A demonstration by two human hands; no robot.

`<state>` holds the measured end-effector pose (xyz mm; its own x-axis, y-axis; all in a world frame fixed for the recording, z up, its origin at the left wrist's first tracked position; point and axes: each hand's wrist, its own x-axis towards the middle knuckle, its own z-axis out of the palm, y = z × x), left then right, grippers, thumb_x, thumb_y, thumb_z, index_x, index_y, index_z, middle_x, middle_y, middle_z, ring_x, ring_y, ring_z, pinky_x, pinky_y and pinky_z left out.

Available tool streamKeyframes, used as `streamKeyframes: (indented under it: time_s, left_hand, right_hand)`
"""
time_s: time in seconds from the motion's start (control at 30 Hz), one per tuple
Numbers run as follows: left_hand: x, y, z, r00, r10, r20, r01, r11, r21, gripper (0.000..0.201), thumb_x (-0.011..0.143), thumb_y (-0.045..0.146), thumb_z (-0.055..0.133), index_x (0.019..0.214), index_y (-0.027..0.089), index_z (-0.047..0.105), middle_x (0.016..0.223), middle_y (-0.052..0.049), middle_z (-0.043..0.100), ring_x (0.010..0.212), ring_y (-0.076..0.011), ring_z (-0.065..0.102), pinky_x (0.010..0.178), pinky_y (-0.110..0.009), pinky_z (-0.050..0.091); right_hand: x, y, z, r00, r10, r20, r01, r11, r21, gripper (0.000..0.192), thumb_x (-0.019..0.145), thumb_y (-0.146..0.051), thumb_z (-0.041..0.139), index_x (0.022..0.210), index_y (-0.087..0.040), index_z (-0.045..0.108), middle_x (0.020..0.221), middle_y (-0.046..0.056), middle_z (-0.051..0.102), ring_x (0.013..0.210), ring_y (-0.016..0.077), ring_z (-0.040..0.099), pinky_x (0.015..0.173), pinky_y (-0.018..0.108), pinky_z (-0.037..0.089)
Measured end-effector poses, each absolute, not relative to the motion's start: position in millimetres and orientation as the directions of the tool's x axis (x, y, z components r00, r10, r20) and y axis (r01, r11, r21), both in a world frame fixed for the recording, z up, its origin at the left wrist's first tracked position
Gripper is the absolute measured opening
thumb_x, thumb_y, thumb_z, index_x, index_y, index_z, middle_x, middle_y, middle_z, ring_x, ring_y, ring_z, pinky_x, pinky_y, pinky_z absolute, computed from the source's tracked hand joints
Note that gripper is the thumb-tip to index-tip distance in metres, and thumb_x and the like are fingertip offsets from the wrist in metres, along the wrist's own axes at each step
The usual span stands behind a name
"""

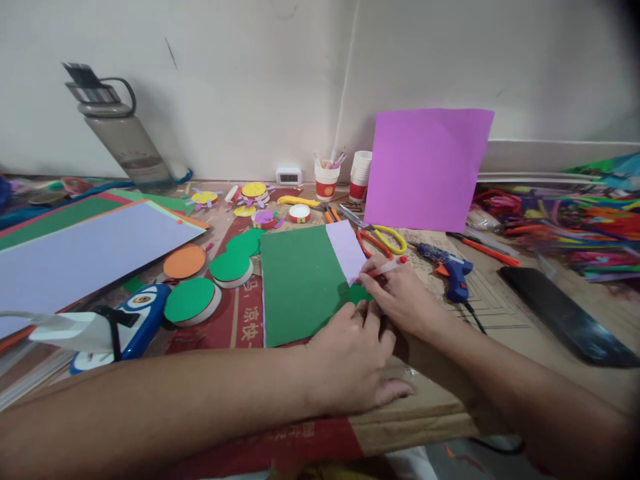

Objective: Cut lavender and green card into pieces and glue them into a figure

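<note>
Left arm (165, 400): closest of all, coming in low from the left and going across to the middle
Left hand (350, 357): palm down, fingers a bit bent and gripping nothing, fingertips down by the edge of the green paper (300, 287) and a small green piece (358, 293)
Right hand (400, 293): pinching a pen (387, 268) that leans, its red end up; the pen's tip is hard to see
Papers: the green one lies flat in the middle, on the cardboard (440, 400); light purple paper (345, 245) pokes out at its top right
Left of the green paper: round boxes with green tops (193, 300) and an orange circle (185, 261)
Right of it: scissors (393, 239), a blue glue gun (453, 267) and a flat black thing (565, 317)
By the wall: a tilted water bottle (127, 147), a cup of pens (327, 181) and a big purple sheet (430, 170) standing up
</note>
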<state>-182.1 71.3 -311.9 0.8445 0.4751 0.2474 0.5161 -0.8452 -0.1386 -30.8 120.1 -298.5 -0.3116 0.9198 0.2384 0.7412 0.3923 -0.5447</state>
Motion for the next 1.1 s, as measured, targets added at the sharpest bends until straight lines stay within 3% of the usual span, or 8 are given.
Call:
streamKeyframes:
  time_s: [0.67,1.1]
  left_hand:
    - [-181.6,71.6,-317.3,0.831,0.471,0.296,0.523,-0.842,-0.129,0.073,0.087,0.07,0.037,0.116,0.007,0.062,0.115,-0.024,0.065,0.109,-0.0341,0.058,0.091,-0.044,0.039]
    - [-182.1,71.5,-314.6,0.837,0.466,0.287,0.515,-0.847,-0.127,0.074,0.087,0.069,0.039,0.118,0.005,0.063,0.113,-0.025,0.065,0.103,-0.0318,0.06,0.094,-0.044,0.035]
  right_hand:
    - [-34.7,115.7,-297.7,-0.347,0.912,0.218,0.718,0.408,-0.564,0.015,0.091,-0.023,0.048,0.08,-0.02,0.059,0.073,0.002,0.067,0.072,0.0179,0.062,0.072,0.031,0.045]
    - [-32.6,115.0,-295.7,-0.397,0.891,0.222,0.66,0.445,-0.605,0.013,0.09,-0.02,0.049,0.08,-0.021,0.056,0.069,-0.001,0.063,0.067,0.0148,0.06,0.069,0.028,0.043]
